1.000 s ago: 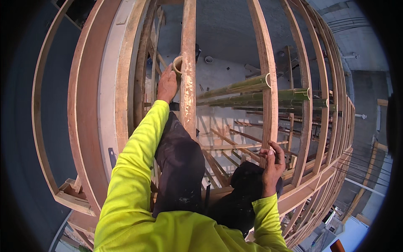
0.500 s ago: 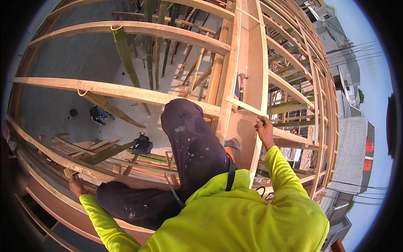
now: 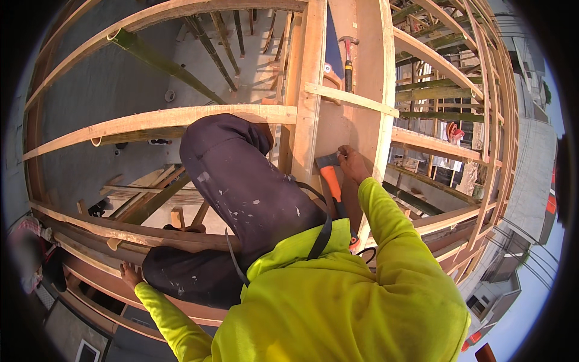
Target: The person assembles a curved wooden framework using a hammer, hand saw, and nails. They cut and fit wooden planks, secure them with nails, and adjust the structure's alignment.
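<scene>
My right hand (image 3: 353, 165) reaches into the wooden trough-like channel (image 3: 366, 114), its fingers pinched at the end of a hatchet's dark head. The hatchet (image 3: 330, 177) has an orange and black handle that runs back toward my waist, its lower part beside my clothing. Farther up the channel lies a claw hammer (image 3: 348, 63) with a red and black handle. Beside the hammer is a handsaw (image 3: 332, 45) with a blue blade and wooden handle. My left hand (image 3: 130, 274) rests open on a timber beam (image 3: 102, 258), next to my bent knee.
Timber joists (image 3: 163, 122) span an open drop to the floor below, with green bamboo props (image 3: 163, 66) beneath. A thin batten (image 3: 351, 99) crosses the channel. More framing (image 3: 446, 145) extends to the right. Another person (image 3: 36, 247) is at the far left edge.
My right hand has moved from the batten's end down to the hatchet in the channel. My left hand has slid along the beam and flattened. The view has shifted with my body.
</scene>
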